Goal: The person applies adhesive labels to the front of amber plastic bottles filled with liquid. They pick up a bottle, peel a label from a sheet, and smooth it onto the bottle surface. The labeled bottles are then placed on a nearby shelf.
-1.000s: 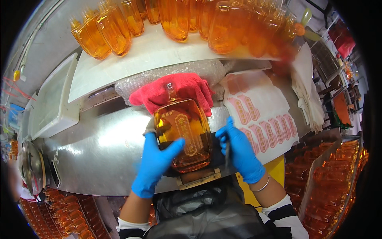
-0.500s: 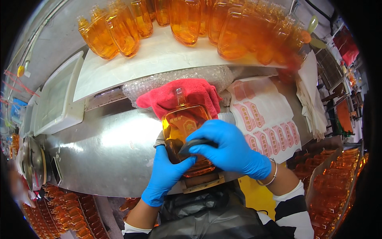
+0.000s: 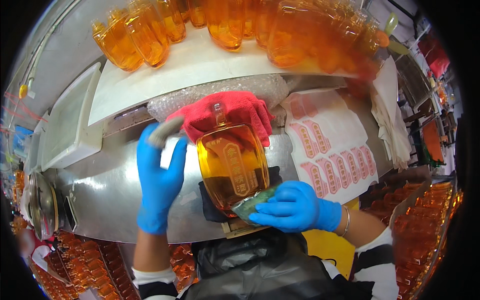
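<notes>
A flat glass bottle point(image 3: 211, 158) of amber liquid lies face up, its neck on a red towel point(image 3: 202, 111) and its base toward me. A gold label point(image 3: 235, 166) shows on its face. Dark cloth point(image 3: 212, 210) sticks out beneath the bottle. My left hand point(image 3: 161, 177), blue-gloved, is raised left of the bottle, thumb and fingers apart, holding nothing. A grey knit cover point(image 3: 165, 132) sits on one of its fingers. My right hand point(image 3: 295, 207), also gloved, is closed on a dark green, shiny-edged pad point(image 3: 252, 204) at the bottle's lower right corner.
A sheet of red-and-gold labels point(image 3: 332, 150) lies to the right on the metal table point(image 3: 107, 192). Behind the towel is bubble wrap point(image 3: 220, 90). Several amber bottles point(image 3: 227, 25) stand on a white shelf point(image 3: 165, 92). A white tray point(image 3: 75, 120) leans at left.
My left hand has left the bottle's side and risen up and to the left. My right hand has moved down from the label to the bottle's base with the pad, uncovering the label.
</notes>
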`<action>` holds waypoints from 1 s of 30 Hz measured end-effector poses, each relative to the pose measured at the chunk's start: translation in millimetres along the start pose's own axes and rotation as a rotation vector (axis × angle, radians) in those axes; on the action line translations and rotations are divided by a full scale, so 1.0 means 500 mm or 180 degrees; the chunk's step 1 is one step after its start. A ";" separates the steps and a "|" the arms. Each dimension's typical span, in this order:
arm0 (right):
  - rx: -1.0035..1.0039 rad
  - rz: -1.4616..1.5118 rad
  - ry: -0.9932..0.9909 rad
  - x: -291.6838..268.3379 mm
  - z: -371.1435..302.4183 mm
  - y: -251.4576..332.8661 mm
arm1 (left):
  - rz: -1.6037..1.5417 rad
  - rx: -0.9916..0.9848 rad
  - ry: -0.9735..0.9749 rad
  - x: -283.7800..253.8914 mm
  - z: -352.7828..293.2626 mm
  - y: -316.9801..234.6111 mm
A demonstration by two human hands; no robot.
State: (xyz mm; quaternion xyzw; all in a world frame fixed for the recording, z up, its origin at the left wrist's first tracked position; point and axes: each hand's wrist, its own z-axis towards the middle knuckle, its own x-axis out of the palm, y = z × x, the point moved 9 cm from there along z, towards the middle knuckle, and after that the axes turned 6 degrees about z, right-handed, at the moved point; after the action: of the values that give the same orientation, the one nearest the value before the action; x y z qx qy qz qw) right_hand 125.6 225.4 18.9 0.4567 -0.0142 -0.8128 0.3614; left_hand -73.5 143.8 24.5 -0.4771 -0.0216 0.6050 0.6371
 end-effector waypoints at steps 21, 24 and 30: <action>0.2950 0.5969 -0.1795 0.058 -0.171 -0.191 | 0.0175 -0.1209 -0.1808 -0.625 -0.424 -0.160; 0.3333 0.6221 -0.1768 0.060 -0.192 -0.212 | 0.0833 -0.2098 -0.1901 -0.688 -0.593 -0.201; 0.3685 0.5846 -0.1596 0.056 -0.208 -0.235 | 0.0726 -0.3943 -0.1548 -0.617 -0.938 -0.124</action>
State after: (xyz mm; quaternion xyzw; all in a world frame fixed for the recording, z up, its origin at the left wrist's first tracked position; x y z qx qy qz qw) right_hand 127.6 327.2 -103.5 0.1952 -0.7961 -0.1767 0.5448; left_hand 174.4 -361.5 -21.7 -0.6038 -0.4568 0.6346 0.1551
